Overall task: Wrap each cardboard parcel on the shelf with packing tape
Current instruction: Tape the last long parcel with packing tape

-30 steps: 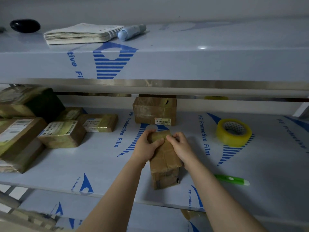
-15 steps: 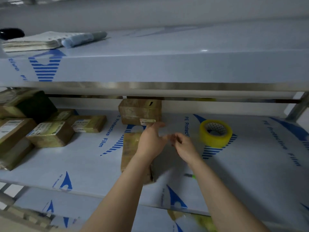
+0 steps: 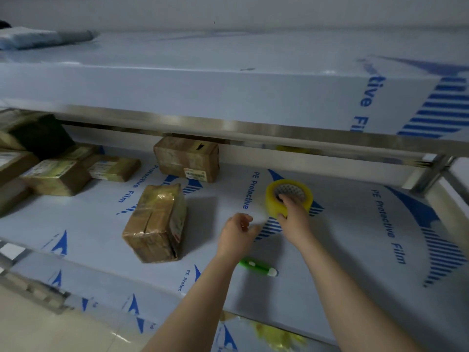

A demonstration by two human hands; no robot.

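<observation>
A taped cardboard parcel (image 3: 156, 222) lies alone on the middle shelf (image 3: 96, 224), left of my hands. My right hand (image 3: 291, 217) grips the yellow roll of packing tape (image 3: 286, 196), fingers hooked into its core and over its near rim. My left hand (image 3: 236, 235) hovers just left of the roll with loosely curled fingers, holding nothing. A second brown parcel (image 3: 186, 158) with a label stands at the back of the shelf. Several more parcels (image 3: 58, 174) are grouped at the far left.
A green cutter (image 3: 257, 268) lies on the shelf below my left wrist. The upper shelf (image 3: 228, 97) overhangs closely, with its metal edge above the parcels. A metal post (image 3: 429, 174) stands at the right. Crumpled yellow tape (image 3: 276, 334) lies on the lower shelf.
Both hands left the parcel, which now lies apart on the shelf. My right hand moved right and took hold of the tape roll; my left hand followed toward it. The view swung right.
</observation>
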